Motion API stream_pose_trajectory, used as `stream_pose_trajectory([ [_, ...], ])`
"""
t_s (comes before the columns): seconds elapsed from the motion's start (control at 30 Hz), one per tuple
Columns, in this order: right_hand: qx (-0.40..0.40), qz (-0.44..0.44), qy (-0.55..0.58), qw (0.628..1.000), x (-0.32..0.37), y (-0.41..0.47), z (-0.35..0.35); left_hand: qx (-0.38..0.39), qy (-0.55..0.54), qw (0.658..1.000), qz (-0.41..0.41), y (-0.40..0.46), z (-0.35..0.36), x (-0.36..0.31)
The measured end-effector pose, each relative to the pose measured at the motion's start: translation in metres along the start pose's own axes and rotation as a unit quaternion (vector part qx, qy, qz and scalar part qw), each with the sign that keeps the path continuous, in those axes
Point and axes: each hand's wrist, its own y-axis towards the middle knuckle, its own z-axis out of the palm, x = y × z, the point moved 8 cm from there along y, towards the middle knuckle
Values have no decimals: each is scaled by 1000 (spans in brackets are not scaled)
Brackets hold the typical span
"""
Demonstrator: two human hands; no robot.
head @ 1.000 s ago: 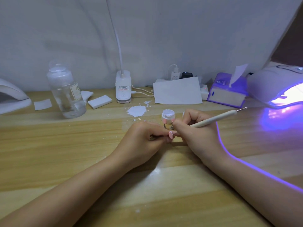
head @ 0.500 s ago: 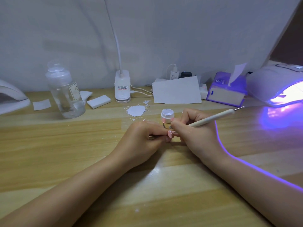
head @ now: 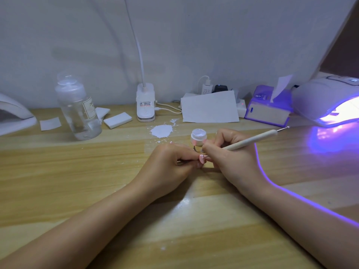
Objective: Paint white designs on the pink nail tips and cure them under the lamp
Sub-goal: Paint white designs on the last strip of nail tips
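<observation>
Two hands meet at frame centre: left hand [head: 171, 164] pinches the pink nail tip [head: 202, 159] steady on its holder, right hand [head: 231, 158] grips the dotting pen [head: 250, 140] pencil-style for fine control, lit lamp [head: 326, 101] waiting upper right.

Jar [head: 197, 136] behind both hands, bottle [head: 78, 107] far left, lamp [head: 328, 100] far right on table [head: 77, 171]

Wooden table [head: 77, 171] against a pale wall. At back left, clear plastic bottle [head: 77, 105] standing upright, white foam block [head: 117, 120] just beside it. Clip-on desk lamp base [head: 145, 102] at centre back, sheet of white paper [head: 209, 107] to its right, then purple tissue box [head: 269, 110].
</observation>
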Motion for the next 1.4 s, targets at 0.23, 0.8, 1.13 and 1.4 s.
stream_pose_trajectory([
  [0.23, -6, 3, -4, 1000, 0, -1, -1, -3, -1, 1000, 12, 0, 0, 0],
  [0.8, -9, 1, -3, 1000, 1, 0, 0, 0, -1, 1000, 8, 0, 1, 0],
  [1.13, -8, 3, 0, 1000, 0, 0, 0, -1, 2, 1000, 6, 0, 1, 1],
  [1.4, -16, 5, -6, 1000, 0, -1, -2, 0, -1, 1000, 7, 0, 1, 0],
])
